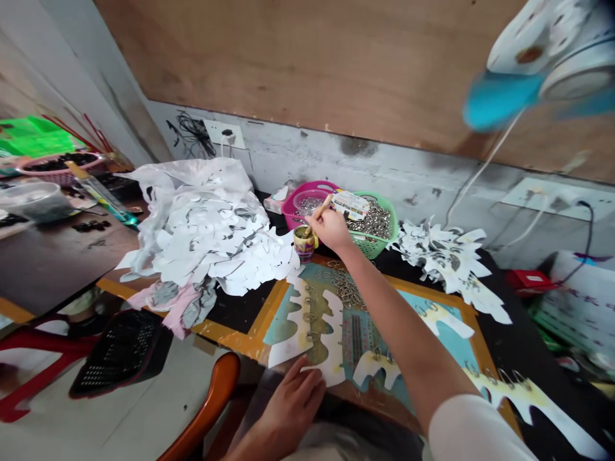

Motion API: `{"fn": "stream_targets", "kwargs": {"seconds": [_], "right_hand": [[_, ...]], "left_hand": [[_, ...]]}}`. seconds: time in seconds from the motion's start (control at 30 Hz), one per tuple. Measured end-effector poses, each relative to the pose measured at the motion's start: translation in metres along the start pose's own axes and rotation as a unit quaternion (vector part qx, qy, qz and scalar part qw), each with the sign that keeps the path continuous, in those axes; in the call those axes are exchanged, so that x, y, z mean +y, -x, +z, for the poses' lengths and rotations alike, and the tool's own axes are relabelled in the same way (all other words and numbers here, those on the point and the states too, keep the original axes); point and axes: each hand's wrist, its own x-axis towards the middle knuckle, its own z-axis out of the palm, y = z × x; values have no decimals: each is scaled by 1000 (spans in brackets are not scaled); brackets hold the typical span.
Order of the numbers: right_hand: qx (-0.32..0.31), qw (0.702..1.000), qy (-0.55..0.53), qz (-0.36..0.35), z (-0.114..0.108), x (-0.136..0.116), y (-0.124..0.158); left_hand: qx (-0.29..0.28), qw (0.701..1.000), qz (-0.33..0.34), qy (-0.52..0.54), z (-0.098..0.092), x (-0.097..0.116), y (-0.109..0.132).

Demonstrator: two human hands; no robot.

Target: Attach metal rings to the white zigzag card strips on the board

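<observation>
My right hand (329,227) is closed round a wooden-handled brush (323,208), its lower end down in a small cup (303,244) with yellow smears; the tip is hidden. My left hand (295,400) lies at the table's front edge, fingers stretched out, fingertips touching a white scalloped cut-out (331,346). Beside that piece is another white cut-out (293,326) with metal rings along it. A shorter cut-out (377,368) with rings lies to the right. Loose metal rings (346,285) are heaped on the blue mat (283,320) under my right forearm.
A green basket (369,246) full of small metal parts and a pink basket (291,208) stand by the wall. White cut-outs are piled at left (206,237) and right (446,256). A fan (552,70) hangs upper right. An orange chair arm (216,397) is at lower left.
</observation>
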Motion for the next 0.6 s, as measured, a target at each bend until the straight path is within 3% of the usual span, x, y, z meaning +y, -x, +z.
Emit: {"fn": "stream_targets", "kwargs": {"seconds": [0.1, 0.2, 0.37, 0.47, 0.6], "right_hand": [[88, 994, -57, 27, -7, 0, 5], [161, 967, -179, 86, -31, 5, 18], [134, 919, -326, 177, -79, 23, 65], [126, 890, -383, 213, -98, 35, 113], [107, 864, -402, 284, -107, 45, 187]], "left_hand": [[10, 1000, -8, 5, 6, -1, 4], [-3, 1000, -14, 25, 6, -1, 5], [-19, 999, -26, 30, 1, -2, 2], [-40, 998, -31, 31, -3, -2, -1], [-68, 996, -38, 38, -6, -2, -5]]}}
